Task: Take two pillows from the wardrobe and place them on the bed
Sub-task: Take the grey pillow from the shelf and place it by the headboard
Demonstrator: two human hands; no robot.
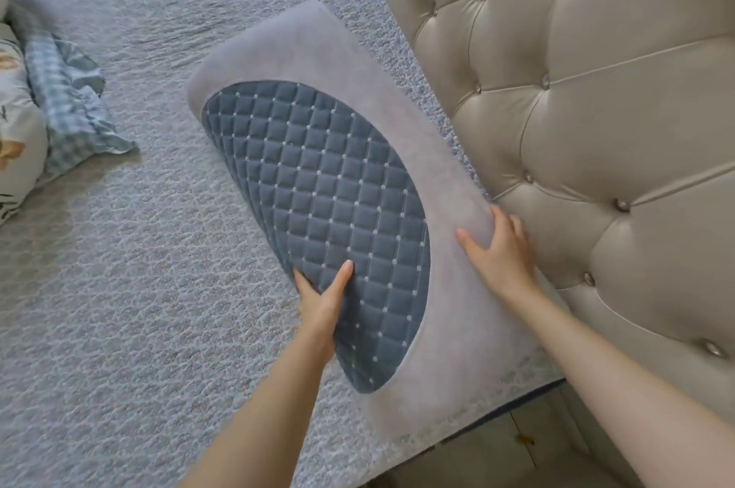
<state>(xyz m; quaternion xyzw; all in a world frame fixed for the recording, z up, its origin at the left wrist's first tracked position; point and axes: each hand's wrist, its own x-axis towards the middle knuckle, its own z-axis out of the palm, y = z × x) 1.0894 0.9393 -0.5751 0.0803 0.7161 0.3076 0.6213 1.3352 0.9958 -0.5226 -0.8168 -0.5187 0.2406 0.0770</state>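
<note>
A long grey pillow [302, 61] with a dark blue quilted oval panel lies on the bed [131, 288], beside the tufted headboard. My left hand [322, 304] grips the pillow's near long edge, thumb on top of the blue panel and fingers tucked under. My right hand [501, 248] presses on the pillow's grey side next to the headboard, fingers curled over its edge. Only this one pillow shows.
The beige buttoned headboard [596, 109] fills the right side. A crumpled blue checked cloth [67, 105] and floral bedding [16, 145] lie at the bed's left. The bed's corner and a strip of floor [505, 447] show at the bottom right.
</note>
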